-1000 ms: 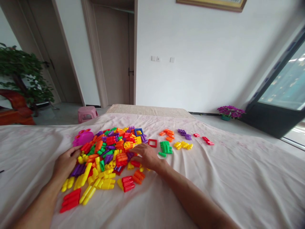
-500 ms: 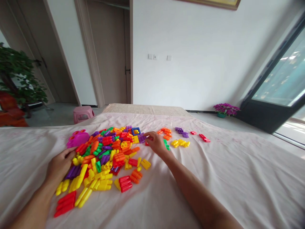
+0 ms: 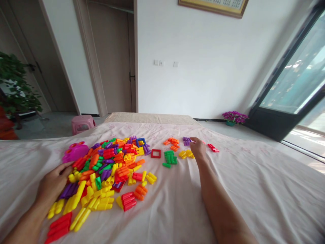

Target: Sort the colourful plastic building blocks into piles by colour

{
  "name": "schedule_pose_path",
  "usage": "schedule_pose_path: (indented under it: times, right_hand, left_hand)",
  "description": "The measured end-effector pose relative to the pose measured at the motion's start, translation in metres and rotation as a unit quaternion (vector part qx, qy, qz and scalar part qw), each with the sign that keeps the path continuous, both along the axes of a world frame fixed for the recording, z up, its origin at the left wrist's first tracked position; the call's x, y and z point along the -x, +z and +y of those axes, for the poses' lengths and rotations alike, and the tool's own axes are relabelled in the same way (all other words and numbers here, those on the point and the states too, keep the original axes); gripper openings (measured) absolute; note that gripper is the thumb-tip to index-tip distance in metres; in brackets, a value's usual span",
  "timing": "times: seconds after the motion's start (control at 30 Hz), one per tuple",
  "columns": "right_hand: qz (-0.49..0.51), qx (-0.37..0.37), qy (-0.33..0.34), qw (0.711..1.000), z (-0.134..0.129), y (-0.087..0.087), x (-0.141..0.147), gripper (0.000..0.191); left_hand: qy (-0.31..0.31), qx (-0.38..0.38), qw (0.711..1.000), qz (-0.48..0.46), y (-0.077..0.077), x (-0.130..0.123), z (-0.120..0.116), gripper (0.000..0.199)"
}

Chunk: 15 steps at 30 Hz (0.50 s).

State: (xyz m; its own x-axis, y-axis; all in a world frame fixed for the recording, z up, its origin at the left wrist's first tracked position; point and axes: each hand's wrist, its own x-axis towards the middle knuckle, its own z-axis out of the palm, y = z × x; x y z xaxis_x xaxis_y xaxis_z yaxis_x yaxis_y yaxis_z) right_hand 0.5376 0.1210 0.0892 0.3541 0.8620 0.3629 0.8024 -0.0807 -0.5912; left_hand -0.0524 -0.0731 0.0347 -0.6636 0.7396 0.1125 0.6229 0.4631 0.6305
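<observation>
A large heap of bullet-shaped plastic building blocks (image 3: 108,166) in several colours covers the left of the cloth. My left hand (image 3: 53,179) rests against the heap's left edge, with its fingers stretched towards the red and yellow blocks. Further off, my right hand (image 3: 198,149) is at the small group of purple blocks (image 3: 187,141), fingers pinched on a purple block that they mostly hide. Close by lie groups of orange blocks (image 3: 173,141), yellow blocks (image 3: 186,154), green blocks (image 3: 170,157) and red blocks (image 3: 213,147).
A red square frame (image 3: 155,153) lies between the heap and the green group. A blue square frame (image 3: 141,142) and a magenta plastic piece (image 3: 76,151) sit at the heap's far side. A pink stool (image 3: 83,124) stands beyond the cloth-covered surface (image 3: 177,210).
My right hand has moved right, from the heap's edge to the purple group, uncovering the red frame and green blocks. My left hand stays by the heap. The view has shifted slightly.
</observation>
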Motion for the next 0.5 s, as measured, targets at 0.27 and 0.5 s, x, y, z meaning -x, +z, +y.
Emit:
schedule_pose_path:
  times: [0.27,0.5]
  right_hand:
    - [0.006,-0.016,0.07,0.997,-0.002,0.005,0.032,0.034]
    - [-0.081,-0.017,0.372,0.924,-0.043,-0.003,0.132,0.028]
  left_hand:
    - [-0.002,-0.016,1.0,0.0,-0.002,0.0,0.001,0.052]
    - [-0.008,-0.039,0.999,-0.012,-0.002,0.0,0.001,0.049]
